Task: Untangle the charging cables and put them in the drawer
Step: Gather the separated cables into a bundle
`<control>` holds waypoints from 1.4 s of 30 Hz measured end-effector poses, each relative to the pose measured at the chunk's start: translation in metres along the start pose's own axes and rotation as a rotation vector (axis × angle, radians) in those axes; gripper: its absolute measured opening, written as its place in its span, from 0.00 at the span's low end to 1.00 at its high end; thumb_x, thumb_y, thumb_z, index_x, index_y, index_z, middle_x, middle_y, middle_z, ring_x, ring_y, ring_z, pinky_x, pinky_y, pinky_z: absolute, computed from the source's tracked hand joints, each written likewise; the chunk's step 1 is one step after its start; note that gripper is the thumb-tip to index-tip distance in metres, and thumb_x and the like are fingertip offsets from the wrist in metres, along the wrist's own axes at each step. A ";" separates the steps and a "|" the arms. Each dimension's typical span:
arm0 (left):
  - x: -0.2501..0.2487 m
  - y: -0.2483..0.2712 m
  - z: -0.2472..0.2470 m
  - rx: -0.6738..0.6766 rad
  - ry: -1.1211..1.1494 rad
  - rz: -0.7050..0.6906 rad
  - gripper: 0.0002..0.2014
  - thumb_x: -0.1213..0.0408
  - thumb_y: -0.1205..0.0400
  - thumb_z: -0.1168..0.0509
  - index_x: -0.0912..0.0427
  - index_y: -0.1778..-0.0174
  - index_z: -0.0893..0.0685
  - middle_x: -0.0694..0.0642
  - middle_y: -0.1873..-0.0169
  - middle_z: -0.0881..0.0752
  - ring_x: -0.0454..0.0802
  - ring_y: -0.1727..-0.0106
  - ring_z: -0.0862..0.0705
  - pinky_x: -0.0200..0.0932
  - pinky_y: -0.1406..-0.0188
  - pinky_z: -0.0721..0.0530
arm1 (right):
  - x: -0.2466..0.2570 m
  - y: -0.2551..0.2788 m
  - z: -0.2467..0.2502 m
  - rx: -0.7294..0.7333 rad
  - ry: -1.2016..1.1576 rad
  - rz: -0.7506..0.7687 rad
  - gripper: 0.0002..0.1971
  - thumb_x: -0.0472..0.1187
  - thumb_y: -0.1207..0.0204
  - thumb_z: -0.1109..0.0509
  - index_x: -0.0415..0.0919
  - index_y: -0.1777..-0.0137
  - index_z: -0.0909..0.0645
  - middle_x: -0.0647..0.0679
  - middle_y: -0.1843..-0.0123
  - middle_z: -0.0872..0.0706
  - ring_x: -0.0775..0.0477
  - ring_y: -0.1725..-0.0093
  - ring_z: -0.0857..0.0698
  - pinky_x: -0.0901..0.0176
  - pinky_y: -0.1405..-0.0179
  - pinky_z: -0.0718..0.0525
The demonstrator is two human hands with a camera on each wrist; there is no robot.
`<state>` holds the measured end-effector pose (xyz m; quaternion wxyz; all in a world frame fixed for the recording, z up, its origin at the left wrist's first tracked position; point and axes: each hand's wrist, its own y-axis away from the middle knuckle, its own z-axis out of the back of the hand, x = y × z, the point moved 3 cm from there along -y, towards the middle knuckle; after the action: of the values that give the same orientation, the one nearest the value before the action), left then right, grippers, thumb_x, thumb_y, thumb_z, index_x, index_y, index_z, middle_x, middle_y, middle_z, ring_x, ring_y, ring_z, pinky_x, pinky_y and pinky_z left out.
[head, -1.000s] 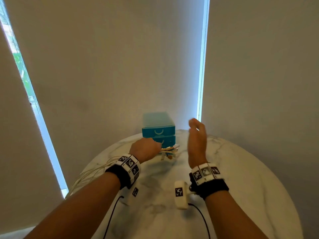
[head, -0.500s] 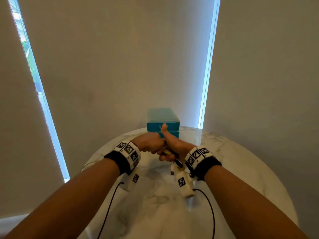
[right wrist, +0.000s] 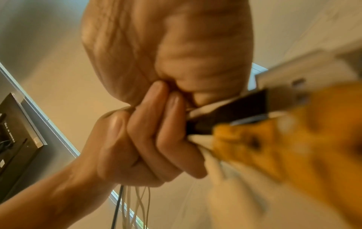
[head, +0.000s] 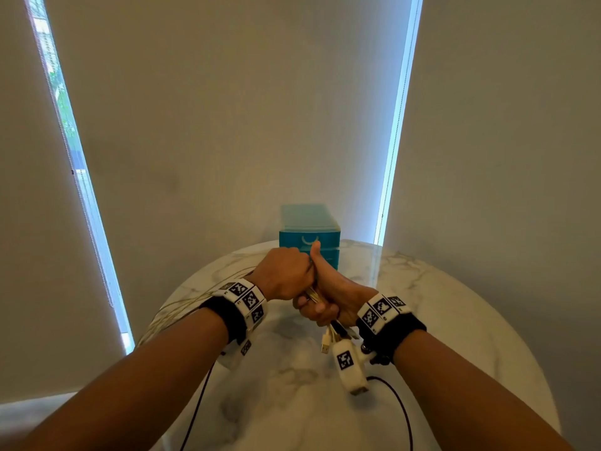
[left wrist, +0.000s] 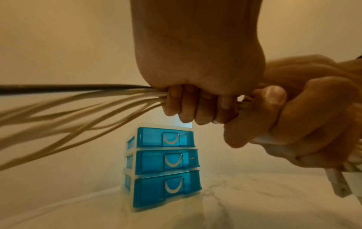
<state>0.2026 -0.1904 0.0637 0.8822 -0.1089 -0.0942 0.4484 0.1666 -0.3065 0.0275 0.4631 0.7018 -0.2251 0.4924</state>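
- A round marble table [head: 439, 320] stands by pale blinds; a blue drawer unit [left wrist: 164, 167] sits at its far edge.
- Above the table's middle, the left hand [head: 286, 275] and right hand [head: 328, 297] are fisted side by side around the cables [left wrist: 78, 105].
- Plug ends [head: 328, 340] hang below the right fist.

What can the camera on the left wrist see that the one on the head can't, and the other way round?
Only the left wrist view shows the fronts of all three blue drawers, all closed, and the cables fanning out from the left hand, one black among pale ones.

Only the head view shows the round marble table whole, both forearms with their marker bands, and the plug ends hanging below the right hand.

Both show the two hands side by side, gripping one cable bundle, with the drawer unit standing behind them.
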 end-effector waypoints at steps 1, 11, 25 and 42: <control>0.000 0.001 0.000 -0.011 -0.015 -0.023 0.24 0.54 0.03 0.48 0.59 0.51 0.10 0.58 0.54 0.07 0.54 0.56 0.12 0.50 0.51 0.16 | 0.000 0.000 -0.001 -0.008 0.008 -0.005 0.49 0.93 0.34 0.60 0.43 0.67 0.28 0.50 0.75 0.26 0.57 0.84 0.32 0.71 0.87 0.39; 0.038 0.006 0.007 0.099 0.497 0.220 0.33 0.44 0.02 0.55 0.56 0.67 0.20 0.52 0.73 0.17 0.48 0.73 0.22 0.45 0.64 0.23 | 0.016 0.011 0.006 -0.231 -0.051 0.208 0.32 0.74 0.12 0.45 0.50 0.68 0.27 0.53 0.73 0.34 0.55 0.79 0.40 0.63 0.82 0.42; 0.042 0.026 -0.007 -0.070 0.729 0.414 0.35 0.40 0.03 0.57 0.56 0.67 0.20 0.47 0.76 0.20 0.45 0.74 0.24 0.44 0.63 0.24 | 0.022 -0.005 0.027 -0.221 -0.817 0.797 0.27 0.59 0.04 0.48 0.39 0.44 0.15 0.54 0.72 0.31 0.59 0.81 0.38 0.67 0.85 0.39; -0.017 -0.012 -0.029 0.317 0.500 0.257 0.23 0.44 0.04 0.51 0.57 0.25 0.24 0.59 0.41 0.11 0.58 0.44 0.10 0.58 0.41 0.10 | -0.044 -0.015 0.034 -0.705 -0.420 0.609 0.23 0.65 0.17 0.25 0.43 0.56 0.09 0.54 0.76 0.17 0.58 0.77 0.22 0.64 0.75 0.24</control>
<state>0.2100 -0.2143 0.0384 0.8201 -0.0879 0.2112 0.5245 0.1760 -0.3355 -0.0215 0.4519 0.4892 -0.6602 0.3473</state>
